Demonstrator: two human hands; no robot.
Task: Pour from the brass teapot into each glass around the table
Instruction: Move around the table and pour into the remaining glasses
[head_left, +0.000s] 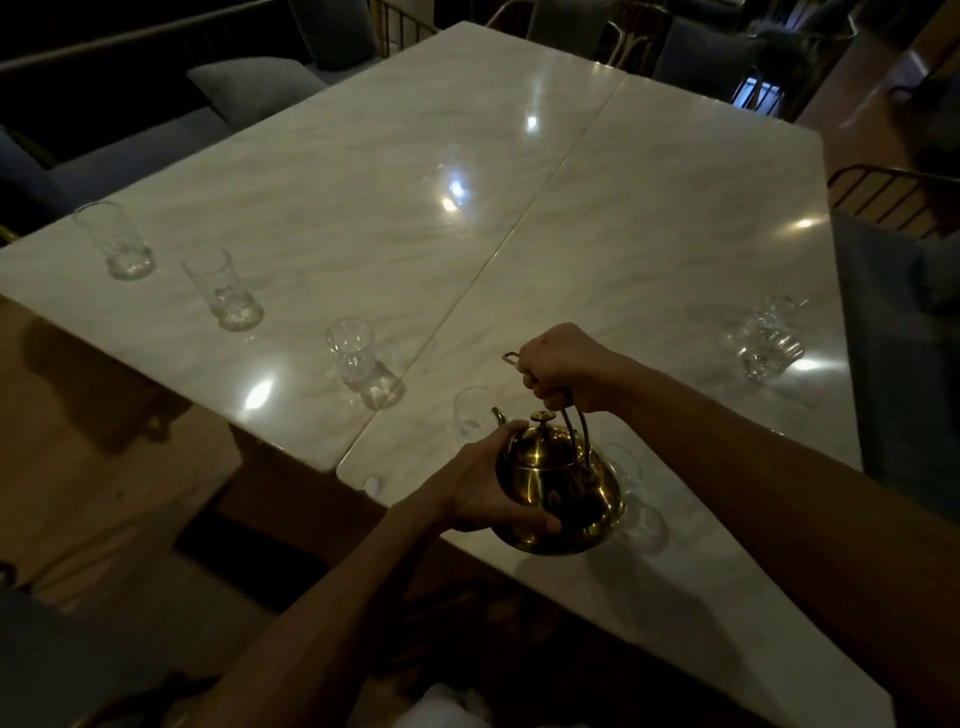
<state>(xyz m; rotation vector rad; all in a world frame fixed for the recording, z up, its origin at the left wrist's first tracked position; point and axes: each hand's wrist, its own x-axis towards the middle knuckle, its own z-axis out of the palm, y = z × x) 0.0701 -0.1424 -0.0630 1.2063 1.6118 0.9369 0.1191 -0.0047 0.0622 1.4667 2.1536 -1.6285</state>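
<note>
Brass teapot (558, 491), handle clenched in right hand (563, 366), left hand (485, 486) cupping its side

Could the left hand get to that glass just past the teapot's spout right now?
Probably not at once. The left hand is pressed against the side of the brass teapot, steadying it. The glass stands close, with nothing between, so the way is free once that hand lets go.

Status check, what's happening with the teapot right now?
Right hand grips handle, left hand steadies brass teapot. Spout over nearest glass. Nothing in the way.
</note>
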